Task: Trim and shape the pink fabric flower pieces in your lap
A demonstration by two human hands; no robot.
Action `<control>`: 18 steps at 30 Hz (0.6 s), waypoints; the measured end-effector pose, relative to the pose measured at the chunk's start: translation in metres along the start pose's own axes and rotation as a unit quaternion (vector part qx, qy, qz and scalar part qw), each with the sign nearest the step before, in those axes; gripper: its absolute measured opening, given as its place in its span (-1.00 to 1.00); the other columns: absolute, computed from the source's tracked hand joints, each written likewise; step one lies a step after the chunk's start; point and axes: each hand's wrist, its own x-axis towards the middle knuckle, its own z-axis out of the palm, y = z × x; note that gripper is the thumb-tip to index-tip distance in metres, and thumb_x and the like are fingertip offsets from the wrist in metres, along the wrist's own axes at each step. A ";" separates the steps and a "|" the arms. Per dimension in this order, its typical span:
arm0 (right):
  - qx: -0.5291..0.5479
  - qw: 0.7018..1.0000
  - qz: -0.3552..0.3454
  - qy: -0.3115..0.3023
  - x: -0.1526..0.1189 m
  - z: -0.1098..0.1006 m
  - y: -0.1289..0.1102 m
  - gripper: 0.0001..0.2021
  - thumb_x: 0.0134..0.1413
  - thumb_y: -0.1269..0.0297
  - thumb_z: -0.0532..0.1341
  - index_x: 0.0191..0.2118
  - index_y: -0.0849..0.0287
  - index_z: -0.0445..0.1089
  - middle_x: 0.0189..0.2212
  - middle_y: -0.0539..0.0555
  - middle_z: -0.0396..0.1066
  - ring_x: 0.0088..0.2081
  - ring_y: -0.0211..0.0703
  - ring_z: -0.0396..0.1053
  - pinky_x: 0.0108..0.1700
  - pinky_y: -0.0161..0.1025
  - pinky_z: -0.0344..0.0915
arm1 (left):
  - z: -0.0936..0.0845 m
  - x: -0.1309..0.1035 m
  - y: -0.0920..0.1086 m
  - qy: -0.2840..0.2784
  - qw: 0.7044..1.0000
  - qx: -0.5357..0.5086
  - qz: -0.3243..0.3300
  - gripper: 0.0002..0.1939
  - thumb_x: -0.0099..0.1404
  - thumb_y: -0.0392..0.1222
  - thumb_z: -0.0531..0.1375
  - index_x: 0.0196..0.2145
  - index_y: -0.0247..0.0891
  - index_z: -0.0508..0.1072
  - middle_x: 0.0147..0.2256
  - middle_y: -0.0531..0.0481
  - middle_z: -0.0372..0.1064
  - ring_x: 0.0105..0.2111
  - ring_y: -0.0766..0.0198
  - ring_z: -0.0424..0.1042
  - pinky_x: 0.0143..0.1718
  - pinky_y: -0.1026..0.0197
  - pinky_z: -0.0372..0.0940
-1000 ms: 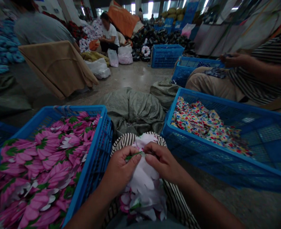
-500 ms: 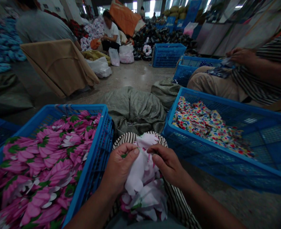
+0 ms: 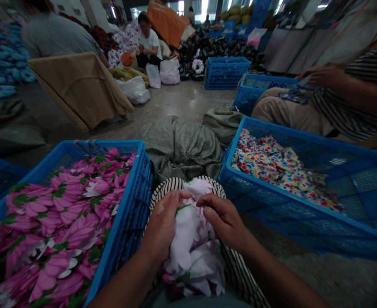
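Several petal-shaped fabric pieces [image 3: 201, 265], pale side up with pink and green edges, lie heaped on my lap over black-and-white striped cloth [image 3: 167, 187]. My left hand [image 3: 163, 220] is closed at the upper left of this heap, its fingers on a white fabric piece [image 3: 187, 229] with a green edge. Close by on the right, my right hand [image 3: 222, 218] is curled in a pinch over the fabric. Whatever sits between those fingertips is too small to make out. A small gap separates the two hands.
To the left stands a blue crate [image 3: 142, 149] full of pink-and-green petal pieces [image 3: 76, 201]. Another blue crate [image 3: 272, 188] on the right holds colourful printed fabric [image 3: 268, 160]. A grey-green sack [image 3: 178, 141] lies ahead. A co-worker [image 3: 336, 90] sits at right, another [image 3: 60, 38] at left.
My left hand has turned and its thumb has shifted up from the fabric piece, whose green edge now shows more. My right hand stays nearly in place.
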 end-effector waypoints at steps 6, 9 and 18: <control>-0.032 0.999 0.007 -0.034 0.001 -0.002 -0.001 -0.76 0.16 0.18 0.00 -0.28 0.21 0.32 -0.51 0.00 0.30 -0.50 -0.26 0.23 -0.45 -0.33 0.11 | 0.001 -0.001 0.000 0.004 0.999 -0.048 -0.004 -0.62 0.15 0.15 0.07 -0.39 -0.27 0.35 -0.57 0.07 0.34 -0.60 0.38 0.29 -0.59 0.39 0.15; -0.055 0.998 -0.002 -0.038 0.002 -0.001 -0.001 -0.79 0.13 0.21 0.04 -0.26 0.21 0.33 -0.54 -0.02 0.29 -0.52 -0.27 0.21 -0.46 -0.33 0.09 | -0.001 -0.001 0.001 -0.005 0.997 -0.070 -0.019 -0.65 0.14 0.12 0.09 -0.39 -0.26 0.34 -0.58 0.09 0.32 -0.61 0.39 0.29 -0.60 0.39 0.15; 0.079 0.993 0.065 0.062 -0.008 -0.001 0.013 -0.77 0.16 0.19 0.00 -0.29 0.19 0.33 -0.49 0.00 0.29 -0.45 -0.25 0.23 -0.43 -0.34 0.14 | -0.005 0.003 0.004 -0.068 0.989 -0.099 -0.091 -0.84 0.05 -0.21 0.25 -0.47 -0.28 0.32 -0.62 0.12 0.31 -0.67 0.43 0.28 -0.65 0.42 0.18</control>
